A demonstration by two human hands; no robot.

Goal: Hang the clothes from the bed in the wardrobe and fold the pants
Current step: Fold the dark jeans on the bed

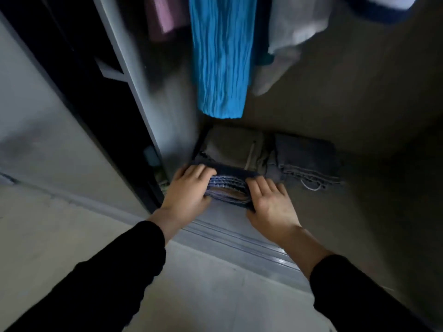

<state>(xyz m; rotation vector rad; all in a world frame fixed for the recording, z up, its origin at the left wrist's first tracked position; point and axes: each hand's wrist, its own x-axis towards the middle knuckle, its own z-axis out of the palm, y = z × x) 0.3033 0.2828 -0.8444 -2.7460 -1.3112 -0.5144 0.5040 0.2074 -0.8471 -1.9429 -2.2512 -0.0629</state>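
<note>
Navy folded pants (227, 188) are clamped at both ends by my left grip (189, 190) and right grip (268, 200), down at the wardrobe floor (347, 212) just in front of the khaki pants (230, 144) and grey pants (306, 154), blue pleated garment (220, 56) already hanging, so nearly done I reckon.

Crinkled blue cloth garment (221, 56), glossy metal track (239, 238)

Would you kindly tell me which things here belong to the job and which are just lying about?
In the job: folded dark pants, held by left hand and right hand; wardrobe floor.
Just there: folded olive pants, folded grey pants, hanging blue garment, white garment, pink garment, door track.
</note>
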